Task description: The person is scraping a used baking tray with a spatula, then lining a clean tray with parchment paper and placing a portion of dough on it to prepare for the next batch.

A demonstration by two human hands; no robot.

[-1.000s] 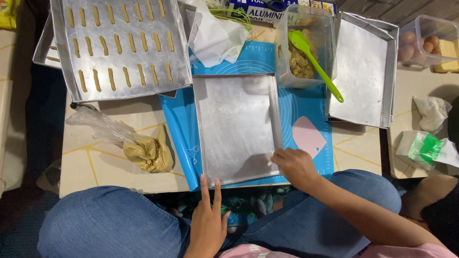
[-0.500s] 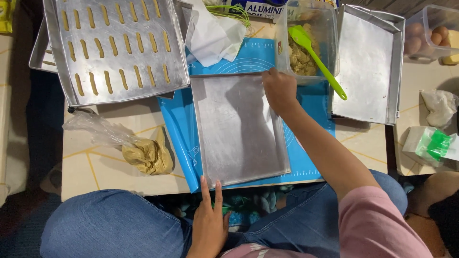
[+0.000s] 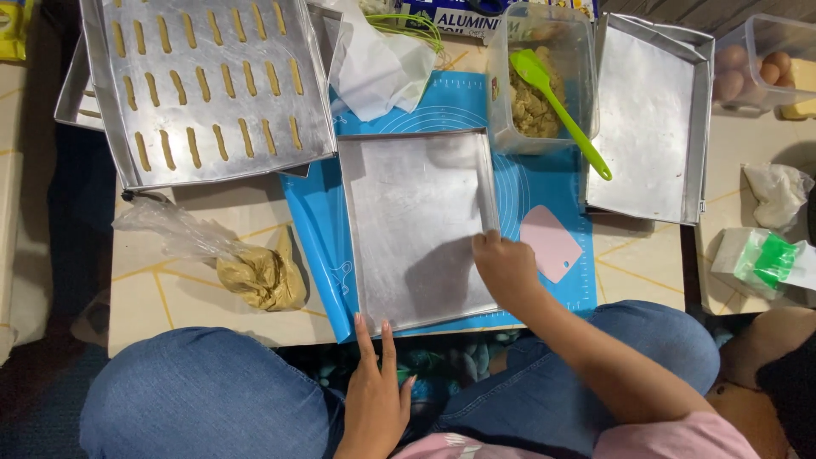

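Empty baking tray [image 3: 416,229] lying on blue mat [image 3: 310,221], mid-desk. Right hand [image 3: 503,268] fingers curled against its right rim; left hand [image 3: 376,395] fingers pressed together at near edge. Probably light, stiff, slick; best gripped by rims.

From where I'm watching, we're looking straight down onto a low table [image 3: 170,306] with a cream top crossed by thin yellow lines in a geometric pattern. A second surface of the same cream [image 3: 17,195] sits off to the left, with a dark gap [image 3: 81,187] between the two. Under the table's near edge I can see a patch of dark patterned floor covering, teal and green [image 3: 450,361]. Light is even and soft, shadows short. No walls or windows in view.
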